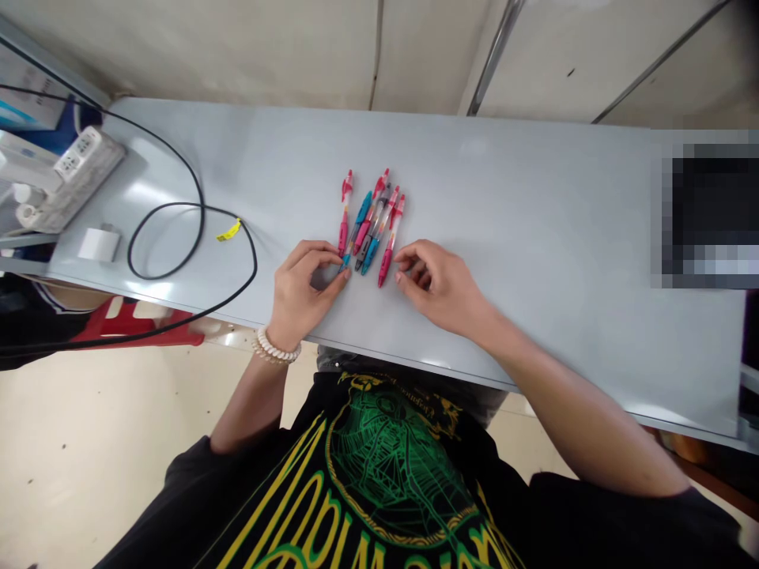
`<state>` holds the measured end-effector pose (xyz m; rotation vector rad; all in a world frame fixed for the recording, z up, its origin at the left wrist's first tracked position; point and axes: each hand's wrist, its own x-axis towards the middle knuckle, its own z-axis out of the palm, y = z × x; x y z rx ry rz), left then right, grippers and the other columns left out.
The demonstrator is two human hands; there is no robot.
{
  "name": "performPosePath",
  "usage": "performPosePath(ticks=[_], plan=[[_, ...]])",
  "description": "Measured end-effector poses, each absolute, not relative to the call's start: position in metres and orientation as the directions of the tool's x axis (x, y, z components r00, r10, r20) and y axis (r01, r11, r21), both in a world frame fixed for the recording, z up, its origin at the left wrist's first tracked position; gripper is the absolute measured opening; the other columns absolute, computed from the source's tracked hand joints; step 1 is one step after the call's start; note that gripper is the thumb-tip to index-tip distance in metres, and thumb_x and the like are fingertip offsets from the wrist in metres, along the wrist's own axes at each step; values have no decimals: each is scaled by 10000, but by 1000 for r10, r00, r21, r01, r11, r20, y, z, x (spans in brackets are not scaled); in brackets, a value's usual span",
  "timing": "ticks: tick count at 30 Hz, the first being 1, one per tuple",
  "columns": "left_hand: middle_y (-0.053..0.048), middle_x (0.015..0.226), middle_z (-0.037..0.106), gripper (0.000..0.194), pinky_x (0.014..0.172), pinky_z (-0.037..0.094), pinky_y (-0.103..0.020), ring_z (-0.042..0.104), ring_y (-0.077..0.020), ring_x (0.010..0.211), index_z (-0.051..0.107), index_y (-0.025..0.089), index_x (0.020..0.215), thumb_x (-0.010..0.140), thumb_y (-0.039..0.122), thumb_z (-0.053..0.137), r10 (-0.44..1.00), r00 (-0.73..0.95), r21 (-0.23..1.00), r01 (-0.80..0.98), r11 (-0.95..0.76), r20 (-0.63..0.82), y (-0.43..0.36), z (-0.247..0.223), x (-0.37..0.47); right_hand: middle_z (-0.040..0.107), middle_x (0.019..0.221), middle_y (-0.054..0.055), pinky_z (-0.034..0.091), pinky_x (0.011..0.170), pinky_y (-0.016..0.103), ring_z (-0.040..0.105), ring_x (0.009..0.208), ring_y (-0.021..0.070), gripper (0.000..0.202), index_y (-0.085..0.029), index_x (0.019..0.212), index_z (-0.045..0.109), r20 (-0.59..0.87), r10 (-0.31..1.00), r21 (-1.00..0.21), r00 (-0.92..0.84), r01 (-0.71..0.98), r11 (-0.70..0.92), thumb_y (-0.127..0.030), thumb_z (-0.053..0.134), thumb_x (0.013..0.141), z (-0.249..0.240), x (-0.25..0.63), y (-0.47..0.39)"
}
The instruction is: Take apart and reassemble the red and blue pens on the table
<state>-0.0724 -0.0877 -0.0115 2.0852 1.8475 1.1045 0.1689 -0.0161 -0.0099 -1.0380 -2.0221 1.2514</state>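
Several clicker pens lie side by side in a loose bundle on the grey table, with pink, blue and black grips and clear barrels. My left hand point(305, 288) has its thumb and index fingertip closed about the lower end of a blue pen point(345, 262). Just to the right of the bundle rests my right hand point(436, 280), its fingers curled and slightly apart with nothing in them. Nearest to it is a pink pen point(387, 257), a small gap away from the fingertips. A separate pink pen point(344, 225) lies at the bundle's left side.
A black cable point(198, 201) with a yellow tag point(228, 231) loops over the table's left part. Near it are a white charger point(100, 243) and a power strip point(86, 170). A blurred dark object point(717, 213) stands at the right. The wall borders the table's far edge.
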Motion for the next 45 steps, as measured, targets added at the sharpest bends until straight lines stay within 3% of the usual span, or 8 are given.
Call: performPosePath(ticks=[8, 18, 39, 45], plan=[[-70, 1029, 774, 43, 839, 641, -347, 751, -187, 901, 729, 179, 1007, 977, 168, 699, 886, 27, 481, 832, -277, 463, -87, -8, -72, 702, 974, 51, 513, 705, 310, 607, 710, 130, 151, -178, 1049, 649, 64, 824, -906, -563, 313, 285, -233, 622, 911, -11, 169, -16], [-76, 1083, 790, 74, 930, 646, -408, 768, -218, 994, 738, 203, 1041, 1004, 211, 674, 892, 33, 460, 848, -264, 451, -89, -12, -75, 719, 954, 44, 514, 728, 324, 610, 734, 149, 125, -203, 1035, 637, 36, 819, -900, -573, 337, 276, -245, 618, 918, -9, 170, -15], [-61, 1098, 816, 101, 944, 667, -416, 790, -227, 1017, 767, 221, 994, 1008, 194, 672, 898, 25, 504, 820, -270, 440, -90, -10, -76, 709, 928, 40, 507, 738, 312, 620, 750, 154, 117, -196, 1015, 635, 74, 802, -887, -592, 329, 325, -226, 608, 905, -11, 171, -15], [-57, 1025, 828, 93, 830, 699, -351, 802, -195, 855, 748, 195, 1056, 975, 242, 753, 905, -86, 564, 806, -182, 416, -92, -15, -77, 714, 927, 43, 509, 747, 318, 620, 754, 161, 104, -205, 1008, 629, 56, 799, -880, -599, 348, 323, -230, 602, 911, -9, 171, -14]])
